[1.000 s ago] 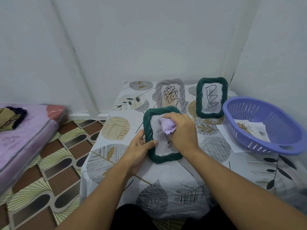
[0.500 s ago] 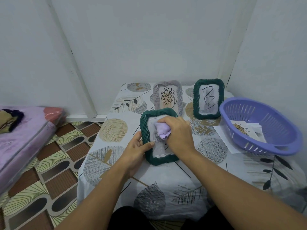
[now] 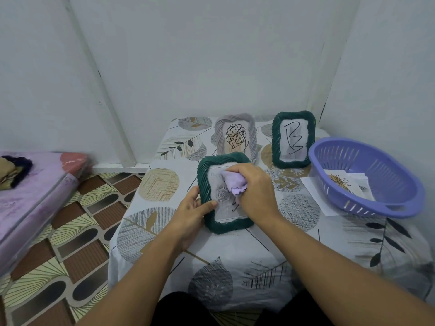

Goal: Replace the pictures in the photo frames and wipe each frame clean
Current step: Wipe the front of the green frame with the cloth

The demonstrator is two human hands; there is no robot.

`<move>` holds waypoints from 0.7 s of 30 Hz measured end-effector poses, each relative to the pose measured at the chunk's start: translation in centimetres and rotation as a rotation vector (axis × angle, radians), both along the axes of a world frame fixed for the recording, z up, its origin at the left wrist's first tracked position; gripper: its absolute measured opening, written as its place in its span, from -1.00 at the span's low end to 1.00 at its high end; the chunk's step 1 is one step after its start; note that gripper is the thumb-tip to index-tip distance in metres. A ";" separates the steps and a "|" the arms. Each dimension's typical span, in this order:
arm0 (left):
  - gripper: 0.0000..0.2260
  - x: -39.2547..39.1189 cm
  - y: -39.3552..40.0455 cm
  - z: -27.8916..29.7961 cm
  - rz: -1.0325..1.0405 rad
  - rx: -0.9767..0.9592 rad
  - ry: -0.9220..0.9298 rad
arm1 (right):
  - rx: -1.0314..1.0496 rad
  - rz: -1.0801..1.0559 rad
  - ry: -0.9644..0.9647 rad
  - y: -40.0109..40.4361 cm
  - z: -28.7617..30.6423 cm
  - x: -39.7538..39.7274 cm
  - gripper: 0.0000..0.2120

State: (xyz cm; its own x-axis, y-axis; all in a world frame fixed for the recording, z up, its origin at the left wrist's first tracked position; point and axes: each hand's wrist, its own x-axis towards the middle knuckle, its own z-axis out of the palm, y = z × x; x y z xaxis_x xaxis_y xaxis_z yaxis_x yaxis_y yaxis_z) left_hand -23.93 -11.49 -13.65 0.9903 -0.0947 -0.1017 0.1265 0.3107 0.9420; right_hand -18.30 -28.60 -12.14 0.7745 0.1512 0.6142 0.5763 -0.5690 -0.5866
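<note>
Green frame (image 3: 211, 228) stands near worktop (image 3: 235, 250) front edge. Left hand (image 3: 190, 215) grips its left side, thumb on the glass. Right hand (image 3: 255, 191), fingers curled around a bunched lilac cloth (image 3: 234, 183), presses it on the glass.

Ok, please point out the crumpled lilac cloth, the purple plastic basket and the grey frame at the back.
crumpled lilac cloth (image 3: 234, 184), head view, on its bunched middle below the fingers.
purple plastic basket (image 3: 376, 209), head view, on its near slotted wall.
grey ribbed photo frame (image 3: 252, 137), head view, on its right border.
</note>
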 end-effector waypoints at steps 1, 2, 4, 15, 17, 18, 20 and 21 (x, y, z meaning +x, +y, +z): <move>-0.63 -0.1 0.0 0.0 0.004 0.007 0.005 | 0.005 0.002 0.004 -0.2 -0.1 -0.1 -0.44; -0.64 -0.2 0.0 0.1 0.011 0.015 0.010 | 0.003 -0.006 0.010 -0.4 -0.2 -0.2 -0.41; -0.67 -0.2 0.1 0.2 0.022 0.037 0.014 | 0.005 -0.039 0.035 -0.9 -0.4 -0.5 -0.39; -0.71 -0.4 0.2 0.5 0.003 0.158 0.007 | -0.085 -0.042 0.055 -1.7 -1.0 -0.8 -0.37; -0.71 -0.3 0.2 0.6 -0.002 0.172 0.007 | -0.098 -0.046 0.051 -1.6 -1.0 -0.8 -0.39; -0.71 -0.3 0.2 0.6 -0.004 0.174 0.006 | -0.109 -0.047 0.048 -1.6 -1.1 -0.9 -0.39; -0.70 -0.2 0.3 0.6 -0.005 0.172 0.006 | -0.124 -0.044 0.043 -1.6 -1.0 -1.0 -0.38; -0.70 -0.2 0.3 0.5 -0.005 0.174 0.006 | -0.130 -0.041 0.045 -1.6 -1.0 -1.0 -0.38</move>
State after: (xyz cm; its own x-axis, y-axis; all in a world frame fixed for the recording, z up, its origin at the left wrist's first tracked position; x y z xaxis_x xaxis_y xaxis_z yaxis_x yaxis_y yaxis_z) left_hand -24.16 -11.19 -13.13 0.9892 -0.0799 -0.1229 0.1334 0.1427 0.9807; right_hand -19.28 -30.23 -13.14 0.8078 0.1952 0.5562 0.5261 -0.6641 -0.5312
